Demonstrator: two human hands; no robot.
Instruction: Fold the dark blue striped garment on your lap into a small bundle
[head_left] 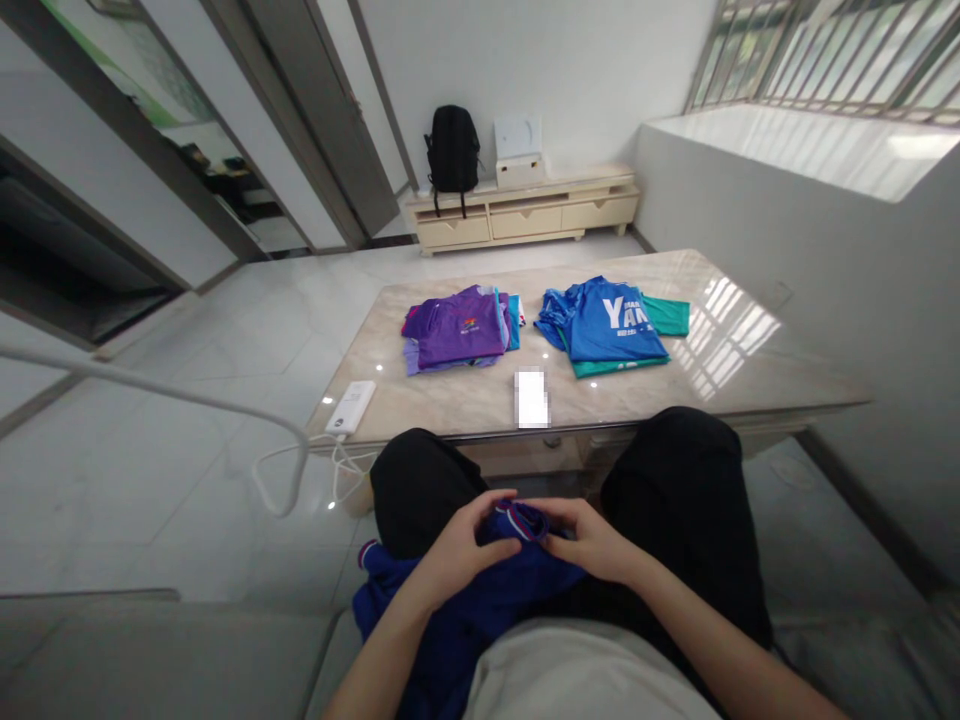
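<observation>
1. The low cream cabinet [525, 215] against the far wall has its drawers shut, so their contents cannot be told; a black backpack [453, 150] and a white box [519, 152] stand on top of it.
2. On the marble table [750, 380] lie two stacks of folded shirts. The left one is topped by a purple shirt [457, 328] with a small logo too small to read. The right one is topped by a blue shirt [606, 322] with large white letters — "YAN" can be made out.
3. A white power bank [350, 407] sits at the table's left edge with a cable trailing off.
4. The dark blue shirt [480, 600] lies bunched on the person's lap, between the black-trousered knees.
5. The left hand [461, 548] and right hand [592, 540] are both curled closed — fingers pinching the shirt's striped collar [521, 520] from either side.
</observation>
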